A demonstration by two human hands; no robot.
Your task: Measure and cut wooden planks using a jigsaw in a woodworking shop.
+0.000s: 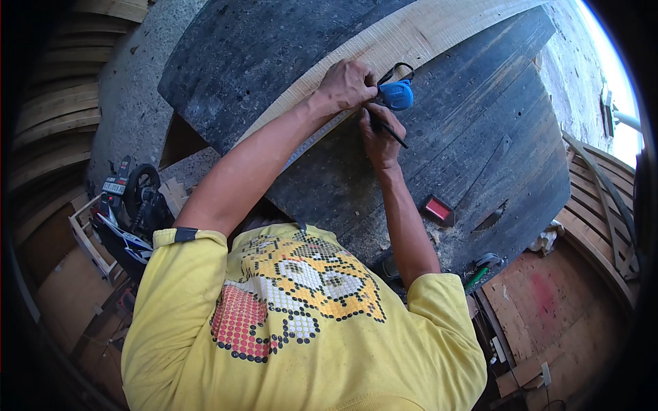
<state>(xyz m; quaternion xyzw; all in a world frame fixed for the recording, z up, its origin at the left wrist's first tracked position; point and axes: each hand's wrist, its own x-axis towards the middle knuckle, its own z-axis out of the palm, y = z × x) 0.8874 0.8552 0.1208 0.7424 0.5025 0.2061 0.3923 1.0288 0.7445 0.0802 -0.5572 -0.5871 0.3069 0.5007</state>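
A long, curved pale wooden board (387, 42) lies across a dark, worn work table. My left hand (346, 83) rests on the board, fingers curled and thumb pinched at the mouth of a blue tape measure (397, 95) with a black wrist strap. A thin whitish strip (312, 142), seemingly the tape's blade, runs along the board's near edge beneath my left forearm. Close below the tape measure, my right hand (382, 140) grips a slim black pencil or pen (393, 133), its dark end pointing down to the right. The fingertips of both hands almost meet.
On the table's right part sits a small red-and-black box (439, 209); near its front edge lies a green-handled tool (477, 275) amid sawdust. A motorbike (133, 198) stands at left. Stacked curved timber (58, 113) lines the left side, with wooden slats (600, 212) at right.
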